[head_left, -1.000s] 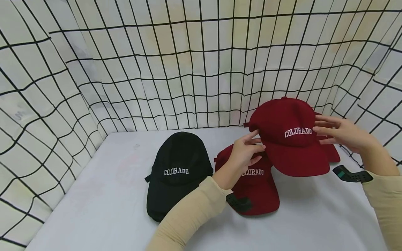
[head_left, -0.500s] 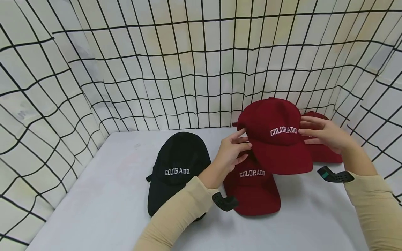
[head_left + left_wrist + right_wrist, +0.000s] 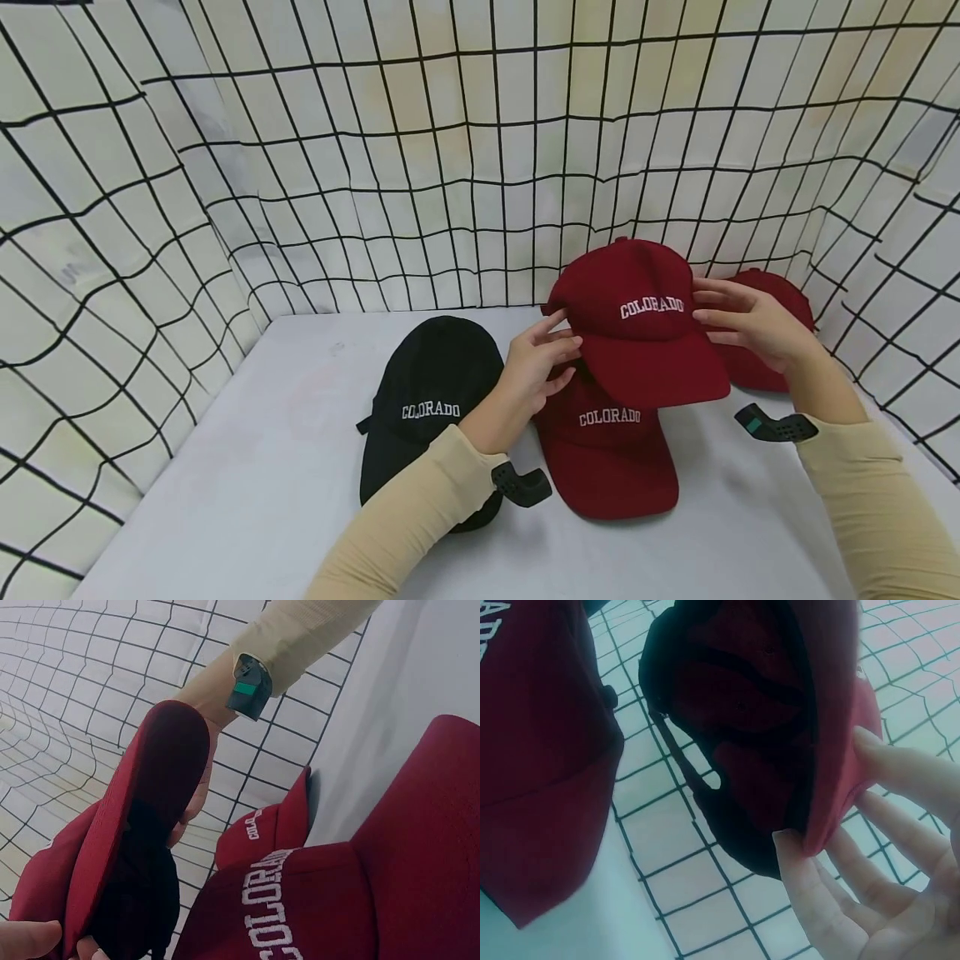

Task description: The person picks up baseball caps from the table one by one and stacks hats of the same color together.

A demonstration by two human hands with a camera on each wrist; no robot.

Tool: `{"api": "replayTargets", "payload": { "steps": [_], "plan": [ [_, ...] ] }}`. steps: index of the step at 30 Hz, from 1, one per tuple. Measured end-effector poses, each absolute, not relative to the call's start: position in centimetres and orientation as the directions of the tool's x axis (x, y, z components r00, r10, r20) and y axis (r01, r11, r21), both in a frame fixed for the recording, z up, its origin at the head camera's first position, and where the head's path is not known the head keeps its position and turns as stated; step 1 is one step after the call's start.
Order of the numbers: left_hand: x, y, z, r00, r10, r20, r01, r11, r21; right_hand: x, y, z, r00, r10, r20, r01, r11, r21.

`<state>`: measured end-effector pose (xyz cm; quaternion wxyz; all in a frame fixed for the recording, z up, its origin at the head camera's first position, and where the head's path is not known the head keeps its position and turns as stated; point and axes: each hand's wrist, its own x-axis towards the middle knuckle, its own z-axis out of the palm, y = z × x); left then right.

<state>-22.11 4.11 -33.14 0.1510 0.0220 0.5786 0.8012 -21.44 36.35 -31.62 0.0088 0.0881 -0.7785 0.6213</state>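
Four caps in sight, one of them off the table (image 3: pixel 225 475). We find the held cap (image 3: pixel 637 329) in the air between two hands, over the back edge of the near red cap (image 3: pixel 611 467) as the head view has it, brim toward the person, lettering outward, leaning a little to one side.

Grip: the right hand (image 3: pixel 757 321) pinches the held cap at its right side; its wrist view shows the thumb outside, a fingertip inside the edge, other fingers spread loosely. The left hand (image 3: pixel 536 362) pinches the opposite edge, thumb against fingers; its wrist view crops that contact at the corner, so we cannot tell how many fingers share the hold.

On the table: the black cap (image 3: pixel 435 375) at left, partly behind the left forearm; the near red cap just beside it to the right; the far red cap (image 3: pixel 783 292) toward the back right corner, partly hidden by the right hand, close to the net (image 3: pixel 525 167). The black and near red caps show their lettering toward the person.

Progress, as we judge it: the lift is done, and both sides are secured. Setting the held cap down is not done. The other three rest untouched by either hand; whether any has been handled, we cannot say from here.
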Motion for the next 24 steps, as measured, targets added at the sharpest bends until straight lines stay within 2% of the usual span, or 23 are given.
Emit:
{"api": "replayTargets", "payload": {
  "steps": [10, 19, 24],
  "plan": [
    [-22.5, 3.1, -33.2, -0.960, 0.247, -0.131, -0.202, -0.288, 0.936, -21.4, 34.6, -32.3, -0.986, -0.091, 0.136, -0.147, 0.124, -0.981],
    [-22.5, 1.9, -33.7, -0.966, 0.231, -0.118, -0.182, -0.282, 0.942, -21.7, 33.0, -33.3, -0.990, -0.077, 0.121, -0.135, 0.209, -0.969],
    [-22.3, 1.6, -33.9, -0.968, 0.216, -0.131, -0.191, -0.287, 0.939, -21.8, 32.4, -33.7, -0.990, -0.077, 0.120, -0.132, 0.173, -0.976]
  ]
}}
